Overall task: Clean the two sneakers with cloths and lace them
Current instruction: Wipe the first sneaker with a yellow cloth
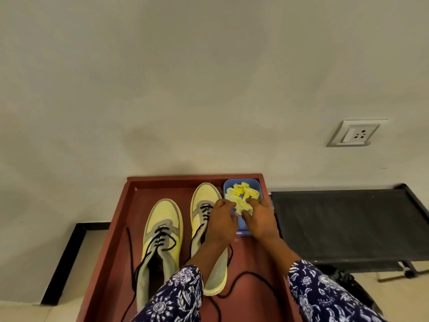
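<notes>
Two yellow-and-grey sneakers stand side by side, toes toward the wall, on a red-brown worktop (pixel 120 219) with a raised rim. The left sneaker (pixel 162 231) sits nearer the person, its black lace (pixel 129 247) threaded through a few eyelets and trailing loose over the worktop on its left side. The right sneaker (pixel 204 205) stands further back, its toe near the far rim; its own black lace (pixel 246 275) loops across the surface near its heel.

Just beside the right sneaker's toe, in the far right corner, is a blue tray (pixel 241 182) holding crumpled yellow cloths (pixel 241 194). Both hands reach into it — the left hand (pixel 221 219) has its fingers curled down at the tray's near-left edge, touching the cloth, and its forearm crosses over the right sneaker. The right hand (pixel 260 217) has its fingers bent onto the cloth pile; whether either hand truly pinches the fabric I cannot tell.

Both arms wear blue floral sleeves (pixel 176 296). A wall socket (pixel 355 133) is mounted on the pale wall to the right, and a black cot (pixel 348 224) stands right of the worktop.
</notes>
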A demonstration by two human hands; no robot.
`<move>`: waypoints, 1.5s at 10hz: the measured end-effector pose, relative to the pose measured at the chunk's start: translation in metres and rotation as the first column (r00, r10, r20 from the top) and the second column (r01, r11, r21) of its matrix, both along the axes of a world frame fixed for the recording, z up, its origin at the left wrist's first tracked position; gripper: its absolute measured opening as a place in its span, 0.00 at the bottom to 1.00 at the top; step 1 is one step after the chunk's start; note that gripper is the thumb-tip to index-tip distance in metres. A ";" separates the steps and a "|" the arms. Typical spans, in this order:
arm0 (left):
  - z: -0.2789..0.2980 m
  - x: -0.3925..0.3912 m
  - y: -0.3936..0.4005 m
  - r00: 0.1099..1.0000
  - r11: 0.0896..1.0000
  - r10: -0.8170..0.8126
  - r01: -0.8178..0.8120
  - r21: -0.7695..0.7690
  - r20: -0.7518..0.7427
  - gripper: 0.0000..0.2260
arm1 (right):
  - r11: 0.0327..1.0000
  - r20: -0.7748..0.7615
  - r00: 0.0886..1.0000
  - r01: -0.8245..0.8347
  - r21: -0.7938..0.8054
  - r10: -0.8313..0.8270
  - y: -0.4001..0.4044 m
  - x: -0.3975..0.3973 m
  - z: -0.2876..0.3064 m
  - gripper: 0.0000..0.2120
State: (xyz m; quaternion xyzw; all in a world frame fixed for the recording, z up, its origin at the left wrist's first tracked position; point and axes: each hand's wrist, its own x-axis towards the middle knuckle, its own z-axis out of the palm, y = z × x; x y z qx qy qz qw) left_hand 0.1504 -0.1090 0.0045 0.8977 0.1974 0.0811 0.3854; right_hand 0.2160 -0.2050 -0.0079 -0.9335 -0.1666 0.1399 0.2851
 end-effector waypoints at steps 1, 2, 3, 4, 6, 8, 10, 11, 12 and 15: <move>-0.012 0.019 -0.007 0.978 0.991 -0.132 0.134 0.002 -0.159 0.13 | 0.995 -0.037 0.999 -0.010 -0.102 0.006 -0.005 0.017 -0.020 0.17; -0.018 0.028 -0.010 0.954 0.985 -0.172 0.172 -0.021 -0.246 0.13 | 0.990 -0.045 0.999 -0.027 -0.139 0.021 -0.004 0.025 -0.032 0.14; -0.025 0.037 -0.013 0.916 0.983 -0.181 0.178 -0.040 -0.358 0.11 | 0.976 -0.029 0.997 -0.082 -0.200 0.078 0.000 0.033 -0.040 0.13; -0.027 0.041 -0.014 0.898 0.984 -0.173 0.179 -0.023 -0.405 0.09 | 0.954 -0.045 0.986 -0.168 -0.248 0.162 0.005 0.038 -0.050 0.13; -0.033 0.044 -0.017 0.927 0.994 -0.107 0.095 -0.050 -0.359 0.10 | 0.897 -0.086 0.969 -0.245 -0.369 0.230 0.012 0.041 -0.058 0.15; -0.032 0.042 -0.018 0.955 0.995 -0.008 -0.023 -0.102 -0.296 0.12 | 0.927 0.020 0.973 -0.211 -0.311 0.228 0.010 0.038 -0.043 0.13; -0.022 0.035 -0.019 0.984 0.968 0.074 -0.110 -0.223 -0.165 0.16 | 0.991 0.026 0.993 -0.115 -0.065 0.117 0.002 0.039 -0.009 0.09; -0.018 0.032 -0.017 0.982 0.938 0.124 -0.164 -0.305 -0.145 0.16 | 0.996 -0.037 0.996 -0.077 -0.035 0.076 0.001 0.037 0.009 0.12; -0.011 0.024 -0.016 0.954 0.730 0.246 -0.297 -0.615 -0.168 0.14 | 0.992 -0.174 0.985 0.037 0.117 -0.017 0.002 0.028 0.029 0.14; 0.024 -0.021 0.007 0.869 0.385 0.491 -0.278 -0.880 -0.060 0.07 | 0.891 -0.462 0.884 0.154 0.427 0.069 0.020 -0.022 0.053 0.09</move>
